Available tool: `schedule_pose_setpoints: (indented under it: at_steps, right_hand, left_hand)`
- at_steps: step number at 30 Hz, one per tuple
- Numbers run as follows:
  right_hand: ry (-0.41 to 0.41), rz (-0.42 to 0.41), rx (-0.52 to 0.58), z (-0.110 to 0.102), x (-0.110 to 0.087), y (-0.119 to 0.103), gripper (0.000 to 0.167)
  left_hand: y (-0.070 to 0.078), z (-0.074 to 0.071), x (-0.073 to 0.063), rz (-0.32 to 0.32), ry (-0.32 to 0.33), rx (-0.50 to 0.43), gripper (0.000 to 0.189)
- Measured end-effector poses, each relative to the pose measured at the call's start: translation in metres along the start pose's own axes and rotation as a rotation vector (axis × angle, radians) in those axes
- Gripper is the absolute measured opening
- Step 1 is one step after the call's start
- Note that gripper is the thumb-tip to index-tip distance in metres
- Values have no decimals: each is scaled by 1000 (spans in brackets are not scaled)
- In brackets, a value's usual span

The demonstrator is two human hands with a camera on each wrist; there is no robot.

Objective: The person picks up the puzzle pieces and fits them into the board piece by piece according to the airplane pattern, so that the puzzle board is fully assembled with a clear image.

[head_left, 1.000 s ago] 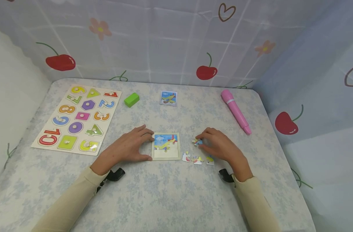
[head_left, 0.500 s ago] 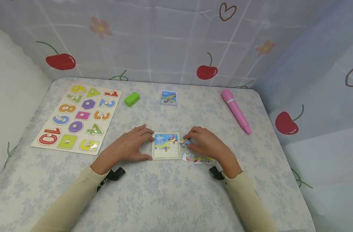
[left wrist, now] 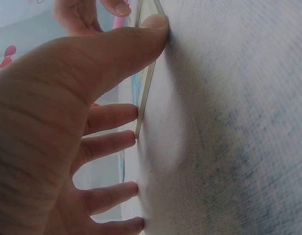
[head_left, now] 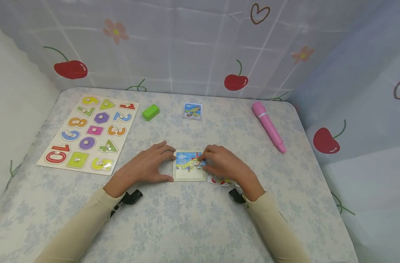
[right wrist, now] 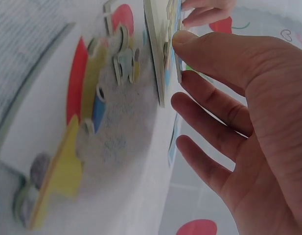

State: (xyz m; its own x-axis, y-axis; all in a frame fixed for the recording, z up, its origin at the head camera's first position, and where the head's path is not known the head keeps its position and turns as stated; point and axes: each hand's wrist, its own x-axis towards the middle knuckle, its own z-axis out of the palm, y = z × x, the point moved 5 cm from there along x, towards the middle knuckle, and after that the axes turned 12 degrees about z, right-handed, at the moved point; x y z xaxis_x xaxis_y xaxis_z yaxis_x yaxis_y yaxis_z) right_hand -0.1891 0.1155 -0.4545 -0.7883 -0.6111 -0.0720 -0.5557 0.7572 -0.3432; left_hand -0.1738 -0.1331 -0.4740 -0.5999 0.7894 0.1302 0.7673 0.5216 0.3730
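A square wooden puzzle tray [head_left: 189, 179] lies on the table, its upper part filled with airplane picture pieces. My left hand [head_left: 147, 164] steadies its left edge, fingers nearly straight; in the left wrist view, the thumb [left wrist: 136, 39] and two fingertips touch the tray's side. Over the tray's right part, my right hand [head_left: 224, 163] pinches a blue jigsaw puzzle piece [head_left: 201, 164] between thumb and fingers. The right wrist view shows this piece nearly edge-on at the thumb tip. Loose puzzle pieces [head_left: 219, 180] lie right of the tray, partly hidden under the right hand.
A number and shape peg board [head_left: 88, 135] lies at the left. Toward the back are a green block [head_left: 150, 112] and a small airplane picture card [head_left: 192, 111]. A pink pen-like wand [head_left: 269, 126] lies at the back right, before the hanging curtain [head_left: 193, 44].
My right hand has carried the puzzle piece leftward, from beside the tray to over its right part. The left hand has stayed at the tray's left edge.
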Motion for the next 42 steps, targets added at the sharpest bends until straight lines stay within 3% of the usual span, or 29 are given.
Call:
schedule_pose_setpoints:
  at_steps: [9, 23, 35, 42]
  right_hand:
    - [-7, -35, -24, 6, 6, -8, 18]
    - [0, -34, -44, 10, 5, -6, 21]
    - [-9, 100, -19, -4, -26, 12, 25]
    - [7, 110, 5, -1, -42, 15, 28]
  left_hand:
    - [-2, 2, 1, 0, -9, -3, 70]
    - [-2, 2, 0, -4, -6, -5, 69]
    - [-2, 1, 1, -6, -7, -3, 71]
    - [-2, 1, 1, -4, -5, 3, 69]
